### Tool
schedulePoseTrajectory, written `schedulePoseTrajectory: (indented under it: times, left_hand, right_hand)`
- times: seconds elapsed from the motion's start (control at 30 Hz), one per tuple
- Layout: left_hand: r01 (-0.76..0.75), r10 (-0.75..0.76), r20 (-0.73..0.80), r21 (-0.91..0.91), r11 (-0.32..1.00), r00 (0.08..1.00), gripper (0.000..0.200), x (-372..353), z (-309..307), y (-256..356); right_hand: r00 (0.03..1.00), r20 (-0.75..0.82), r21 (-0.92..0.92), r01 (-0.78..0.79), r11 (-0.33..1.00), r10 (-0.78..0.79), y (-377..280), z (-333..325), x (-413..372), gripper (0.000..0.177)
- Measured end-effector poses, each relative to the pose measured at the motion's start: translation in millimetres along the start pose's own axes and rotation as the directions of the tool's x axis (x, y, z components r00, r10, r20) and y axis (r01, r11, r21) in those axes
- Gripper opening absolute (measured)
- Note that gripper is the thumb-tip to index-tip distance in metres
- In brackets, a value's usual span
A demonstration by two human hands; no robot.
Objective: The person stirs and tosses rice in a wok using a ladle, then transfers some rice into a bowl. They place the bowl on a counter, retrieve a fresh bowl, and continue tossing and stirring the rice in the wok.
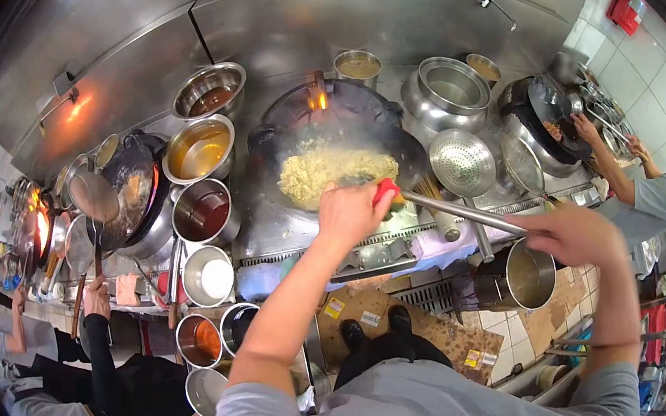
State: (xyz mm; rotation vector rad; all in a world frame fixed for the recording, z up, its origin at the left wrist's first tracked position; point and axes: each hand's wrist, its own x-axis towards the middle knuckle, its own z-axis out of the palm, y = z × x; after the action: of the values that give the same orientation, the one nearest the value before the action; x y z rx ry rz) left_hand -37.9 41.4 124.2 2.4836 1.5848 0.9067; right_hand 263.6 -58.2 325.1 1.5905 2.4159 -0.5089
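Note:
A large black wok (405, 149) stands in front of me, with steaming pale yellow, crumbly food (316, 175) in it. My left hand (348, 216) is closed over the wok's near side, at the red part of a long metal-handled stirring tool (467, 212). My right hand (576, 234), slightly blurred, wraps round the far end of that handle. The handle slants down from right to left toward the food, where the tool's head is mostly hidden. A perforated strainer (462, 161) and a bamboo brush (445, 223) lie just right of the wok.
Metal bowls and pots of sauce, including a yellow liquid (200, 151) and a dark red one (205, 215), line the wok's left. A big steel pot (449, 102) stands behind right. Other people work at woks on both sides. A deep pot (530, 275) sits below my right hand.

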Motion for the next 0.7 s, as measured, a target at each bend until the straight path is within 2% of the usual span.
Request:
schedulePoseTrajectory:
  times: [0.03,0.07,0.1,0.17,0.2,0.27,0.3,0.37,0.4,0.43,0.5,0.53,0.57,0.63,0.67,0.7]
  left_hand:
    - [-0.024,0.024,-0.077,-0.005,1.0,0.997,0.039,1.1,25.3,-12.1]
    - [0.01,-0.011,0.01,0.06,0.998,1.0,0.039,-10.0,59.1,-21.4]
    - [0.069,-0.068,-0.038,0.014,0.998,0.997,0.041,-29.6,94.5,-27.0]
    - [0.084,-0.075,-0.084,0.103,0.991,0.994,0.04,-69.3,134.3,-20.7]
    - [0.081,-0.072,-0.085,0.105,0.991,0.994,0.04,-87.6,130.0,-14.2]
    - [-0.084,0.074,0.097,0.107,0.991,0.993,0.042,-110.1,106.5,-2.7]
    - [-0.089,0.079,0.088,0.112,0.99,0.993,0.042,-91.7,91.5,-6.6]
    - [-0.021,0.001,0.181,0.108,0.994,0.984,0.042,-48.5,66.4,-19.8]
    - [0.028,-0.037,0.148,0.059,0.998,0.988,0.042,-33.1,77.0,-39.6]
    - [0.102,-0.117,0.181,0.09,0.991,0.976,0.043,-26.0,76.9,-45.1]
    - [0.176,-0.196,0.305,0.09,0.98,0.932,0.047,-33.3,79.5,-37.0]
    - [0.204,-0.191,0.495,0.027,0.979,0.848,0.048,-37.0,54.3,-19.4]
    - [0.121,-0.12,0.472,0.029,0.992,0.874,0.049,-46.4,41.2,-6.1]
    - [0.014,-0.037,0.446,0.054,0.998,0.894,0.048,-24.9,-20.8,19.8]
    - [0.123,-0.088,0.374,-0.071,0.99,0.923,0.045,-6.2,-33.2,15.3]
    - [0.021,-0.014,0.177,-0.034,0.999,0.984,0.043,4.9,-27.3,6.8]
  right_hand:
    - [0.994,-0.095,0.053,0.064,0.997,-0.059,5.6,25.2,33.1,0.047]
    - [0.975,-0.191,0.097,0.133,0.986,-0.112,10.4,53.7,68.8,0.046]
    - [0.981,-0.19,0.077,0.042,0.996,-0.027,2.5,74.5,100.9,0.044]
    - [0.974,-0.225,0.055,-0.032,0.998,0.043,-13.5,101.2,136.2,0.049]
    - [0.973,-0.228,0.056,-0.031,0.998,0.043,-19.5,103.8,135.6,0.049]
    - [0.962,-0.253,0.076,-0.082,0.994,0.099,-28.0,110.8,128.3,0.05]
    - [0.96,-0.263,0.073,-0.08,0.994,0.097,-28.1,105.5,125.7,0.05]
    - [0.975,-0.211,0.128,-0.038,0.991,0.065,-28.1,101.7,101.2,0.051]
    - [0.966,-0.259,0.163,0.065,0.985,-0.021,-21.4,101.8,90.4,0.05]
    - [0.973,-0.228,0.165,0.051,0.985,-0.012,-21.0,93.7,73.7,0.049]
    - [0.98,-0.194,0.137,0.075,0.988,-0.047,-13.5,60.7,35.7,0.044]
    - [0.996,-0.091,0.104,0.028,0.994,-0.019,-9.0,39.9,16.9,0.044]
    - [0.997,-0.047,0.044,0.069,0.997,-0.067,-4.6,22.0,0.9,0.045]
    - [0.996,0.075,0.018,-0.038,0.999,0.037,-16.3,-12.3,-10.2,0.047]
    - [0.996,0.076,0.018,-0.046,0.999,0.044,-18.2,-12.0,-0.7,0.047]
    - [1.0,0.006,-0.009,-0.013,1.0,0.013,-21.2,-5.5,18.2,0.046]
